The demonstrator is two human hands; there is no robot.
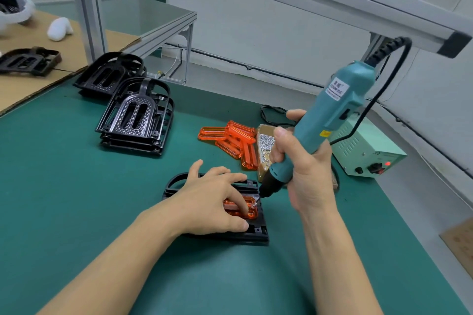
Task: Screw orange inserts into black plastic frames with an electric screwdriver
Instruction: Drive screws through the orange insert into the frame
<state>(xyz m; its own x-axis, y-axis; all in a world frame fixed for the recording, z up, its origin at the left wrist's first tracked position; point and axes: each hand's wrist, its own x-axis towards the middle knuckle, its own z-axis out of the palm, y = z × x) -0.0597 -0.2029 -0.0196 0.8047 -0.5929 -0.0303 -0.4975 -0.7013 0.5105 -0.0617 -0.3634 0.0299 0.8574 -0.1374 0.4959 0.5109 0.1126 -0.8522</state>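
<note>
A black plastic frame (257, 231) lies on the green mat in front of me with an orange insert (252, 212) seated in it. My left hand (212, 202) lies over both, fingers pressing down on the insert and thumb at the frame's near edge. My right hand (304, 171) grips a teal electric screwdriver (330, 120), tilted, its black nose pointing down-left. The bit tip touches a screw (254, 203) at the insert's right end.
Loose orange inserts (230, 140) and a tray of small screws (265, 146) lie behind the work. Two stacks of black frames (135, 117) stand at the left. The screwdriver's power supply box (368, 151) sits at the right, its cable looping up to an aluminium rail (332, 2).
</note>
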